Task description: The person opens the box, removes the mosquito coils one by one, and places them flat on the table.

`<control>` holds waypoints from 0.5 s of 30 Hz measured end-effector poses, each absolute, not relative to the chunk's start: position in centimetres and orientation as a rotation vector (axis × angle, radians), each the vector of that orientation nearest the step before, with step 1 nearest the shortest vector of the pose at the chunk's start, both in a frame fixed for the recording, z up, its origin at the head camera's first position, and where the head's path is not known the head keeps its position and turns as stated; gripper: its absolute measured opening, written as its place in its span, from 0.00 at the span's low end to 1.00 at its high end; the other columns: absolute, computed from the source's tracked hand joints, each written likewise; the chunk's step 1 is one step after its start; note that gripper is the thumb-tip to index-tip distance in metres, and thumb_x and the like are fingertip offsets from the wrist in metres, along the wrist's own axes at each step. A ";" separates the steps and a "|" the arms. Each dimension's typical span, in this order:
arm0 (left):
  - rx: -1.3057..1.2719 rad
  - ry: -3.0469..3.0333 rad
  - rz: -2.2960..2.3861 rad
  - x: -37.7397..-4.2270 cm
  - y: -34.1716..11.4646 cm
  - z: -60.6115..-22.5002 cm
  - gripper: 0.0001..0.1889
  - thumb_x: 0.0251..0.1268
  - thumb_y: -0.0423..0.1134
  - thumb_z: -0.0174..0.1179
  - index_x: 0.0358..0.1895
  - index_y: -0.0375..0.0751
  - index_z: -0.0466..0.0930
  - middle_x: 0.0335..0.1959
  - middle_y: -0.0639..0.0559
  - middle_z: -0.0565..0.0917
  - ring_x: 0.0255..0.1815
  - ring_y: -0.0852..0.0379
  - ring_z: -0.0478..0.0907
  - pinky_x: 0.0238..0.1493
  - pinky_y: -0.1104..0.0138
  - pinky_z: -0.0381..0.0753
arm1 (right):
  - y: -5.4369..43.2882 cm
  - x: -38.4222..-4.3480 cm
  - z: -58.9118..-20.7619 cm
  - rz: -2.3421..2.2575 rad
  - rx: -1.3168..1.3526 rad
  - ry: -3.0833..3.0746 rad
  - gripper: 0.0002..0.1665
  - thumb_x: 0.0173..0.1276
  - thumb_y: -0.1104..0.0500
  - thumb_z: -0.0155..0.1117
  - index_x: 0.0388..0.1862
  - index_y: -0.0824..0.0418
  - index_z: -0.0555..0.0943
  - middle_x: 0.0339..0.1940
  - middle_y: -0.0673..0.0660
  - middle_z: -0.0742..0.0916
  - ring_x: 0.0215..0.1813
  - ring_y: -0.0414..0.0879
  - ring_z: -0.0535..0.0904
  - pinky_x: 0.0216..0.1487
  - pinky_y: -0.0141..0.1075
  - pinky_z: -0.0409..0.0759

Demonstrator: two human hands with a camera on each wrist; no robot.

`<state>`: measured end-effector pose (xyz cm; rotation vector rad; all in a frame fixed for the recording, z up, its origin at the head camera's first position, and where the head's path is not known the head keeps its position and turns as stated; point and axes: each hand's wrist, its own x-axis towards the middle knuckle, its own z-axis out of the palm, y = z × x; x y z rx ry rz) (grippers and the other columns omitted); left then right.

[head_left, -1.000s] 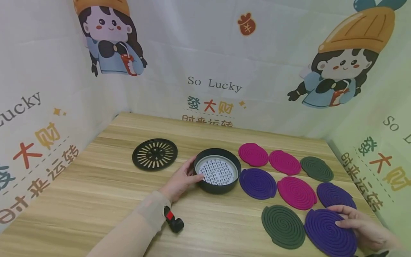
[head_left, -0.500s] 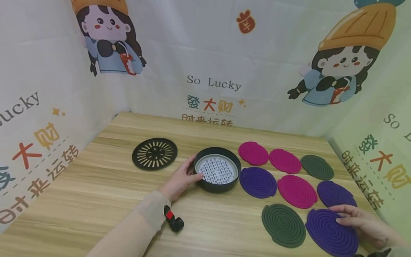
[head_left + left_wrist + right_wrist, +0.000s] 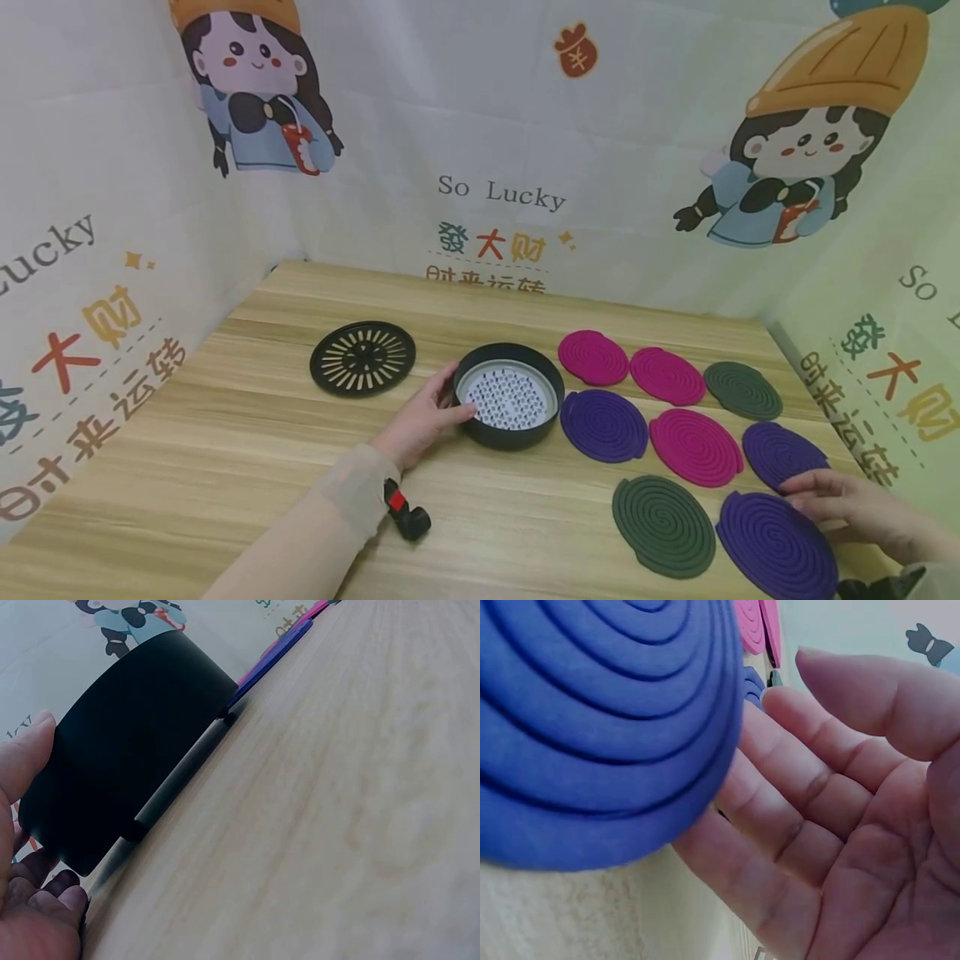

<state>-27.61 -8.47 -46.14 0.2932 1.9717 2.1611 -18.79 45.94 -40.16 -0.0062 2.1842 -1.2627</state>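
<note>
My left hand point(image 3: 422, 421) holds the side of a round black mosquito coil holder point(image 3: 506, 439), its thumb over the rim. Inside lies a pale disc point(image 3: 508, 400) covered in small dark marks. In the left wrist view the black wall of the holder point(image 3: 127, 750) stands above the tabletop, fingers by its lower edge. At the lower right, my right hand point(image 3: 851, 502) is beside a purple mosquito coil point(image 3: 776, 542). In the right wrist view its fingers point(image 3: 757, 840) extend to the edge of that coil point(image 3: 607, 742), some ends hidden behind it, and the thumb stands apart.
A black slotted lid point(image 3: 390, 379) lies left of the holder. Pink coils point(image 3: 693, 446), green coils point(image 3: 663, 527) and other purple coils point(image 3: 603, 425) lie spread flat on the wooden table point(image 3: 225, 450). Printed cloth point(image 3: 637, 167) hangs around the table's back and sides.
My right thumb has come off the top of the near purple coil, and that hand has opened beside it. The coil sits slightly farther right. My left hand stays on the holder.
</note>
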 end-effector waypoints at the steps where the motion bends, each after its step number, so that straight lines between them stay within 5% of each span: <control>1: 0.292 1.970 2.161 -27.6 -8.5 -46.1 0.45 0.60 0.28 0.63 0.77 0.41 0.47 0.77 0.43 0.51 0.77 0.48 0.46 0.73 0.59 0.51 | 46.0 -18.8 -40.1 -1.259 -0.005 2.182 0.22 0.74 0.62 0.52 0.55 0.82 0.67 0.45 0.51 0.84 0.45 0.44 0.80 0.48 0.54 0.80; 15: 0.272 1.976 2.172 -27.6 -8.5 -46.3 0.45 0.59 0.28 0.64 0.77 0.44 0.49 0.76 0.45 0.53 0.76 0.49 0.47 0.73 0.59 0.52 | 45.0 -19.6 -38.8 -1.126 0.048 2.308 0.24 0.76 0.58 0.50 0.53 0.81 0.67 0.44 0.54 0.84 0.44 0.49 0.79 0.46 0.52 0.81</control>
